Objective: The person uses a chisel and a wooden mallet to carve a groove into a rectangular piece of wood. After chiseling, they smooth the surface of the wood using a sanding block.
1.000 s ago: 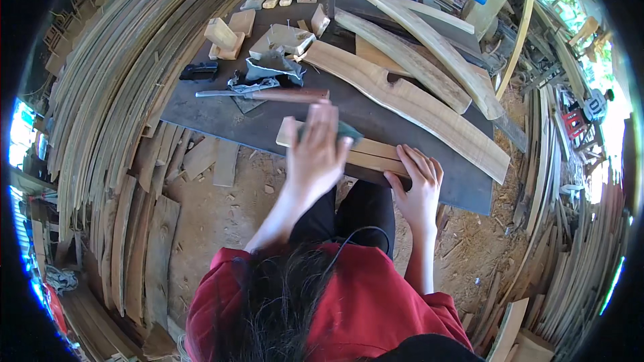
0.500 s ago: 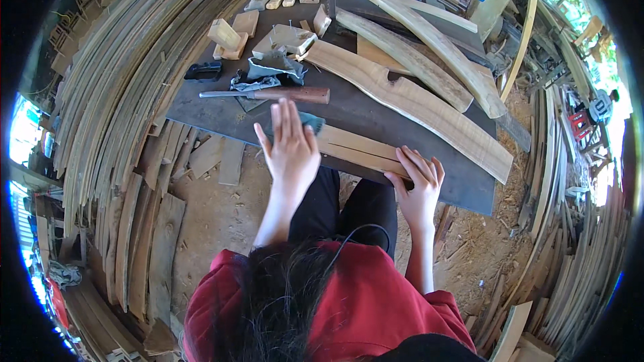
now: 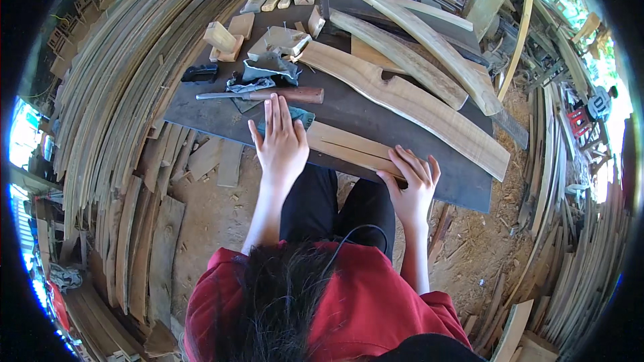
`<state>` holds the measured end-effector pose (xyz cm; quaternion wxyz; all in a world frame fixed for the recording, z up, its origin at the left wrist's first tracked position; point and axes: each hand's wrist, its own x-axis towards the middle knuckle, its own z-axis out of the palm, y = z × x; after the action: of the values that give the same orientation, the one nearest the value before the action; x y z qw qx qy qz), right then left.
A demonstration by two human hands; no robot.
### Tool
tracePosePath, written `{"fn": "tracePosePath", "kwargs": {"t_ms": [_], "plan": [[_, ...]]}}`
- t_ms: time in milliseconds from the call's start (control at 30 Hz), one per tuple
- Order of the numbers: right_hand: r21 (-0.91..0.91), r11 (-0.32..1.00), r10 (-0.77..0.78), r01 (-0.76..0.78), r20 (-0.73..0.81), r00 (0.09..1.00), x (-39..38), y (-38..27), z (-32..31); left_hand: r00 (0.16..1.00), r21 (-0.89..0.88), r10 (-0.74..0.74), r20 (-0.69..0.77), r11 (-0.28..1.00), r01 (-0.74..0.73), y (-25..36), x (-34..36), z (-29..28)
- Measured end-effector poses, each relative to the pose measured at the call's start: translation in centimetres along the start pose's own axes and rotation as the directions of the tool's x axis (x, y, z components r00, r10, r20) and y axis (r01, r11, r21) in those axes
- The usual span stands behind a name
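Pale wooden strips [image 3: 349, 147] with a dark lengthwise gap between them lie along the near edge of the dark worktable [image 3: 463, 184]. My right hand [image 3: 413, 177] grips their right end, fingers over the top and thumb on the near side. At their left end my left hand [image 3: 280, 146] is open, its fingers stretched out and lying flat over a dark green sheet [image 3: 304, 118] that looks like sandpaper. The palm hides part of that sheet and the strips' left end. Just beyond my left fingertips lies a wooden-handled tool [image 3: 295, 95] with a metal shaft.
Crumpled grey sheets [image 3: 272, 69], a block with upright nails [image 3: 280, 41] and small wood blocks [image 3: 223, 40] sit farther back. A long curved board [image 3: 409, 104] crosses the table's right half, with thicker boards [image 3: 436, 53] behind it. Stacked planks [image 3: 134, 87] line the left side.
My left hand has shifted slightly left and away from me, fingers still stretched out. My right hand keeps its grip on the strips. The whole view has moved a little.
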<state>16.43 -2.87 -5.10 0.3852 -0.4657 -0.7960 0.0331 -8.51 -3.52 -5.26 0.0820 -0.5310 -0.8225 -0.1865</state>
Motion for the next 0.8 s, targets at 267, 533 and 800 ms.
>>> {"fn": "tracePosePath", "kwargs": {"t_ms": [267, 533, 800], "plan": [[-0.018, 1.000, -0.006, 0.006, 0.021, 1.000, 0.2, -0.1, 0.1, 0.955, -0.139, 0.282, 0.091, 0.953, -0.268, 7.4, -4.6, -0.2], [-0.017, 1.000, -0.003, 0.002, -0.016, 1.000, -0.1, 0.1, 0.2, 0.984, -0.036, -0.107, 0.143, 0.993, 0.113, -0.3, 0.5, -1.5], [-0.025, 1.000, 0.003, -0.002, 0.014, 1.000, -0.1, 0.2, 0.4, 0.927, -0.295, 0.370, -0.062, 0.880, -0.371, 7.9, -4.1, 0.1]]}}
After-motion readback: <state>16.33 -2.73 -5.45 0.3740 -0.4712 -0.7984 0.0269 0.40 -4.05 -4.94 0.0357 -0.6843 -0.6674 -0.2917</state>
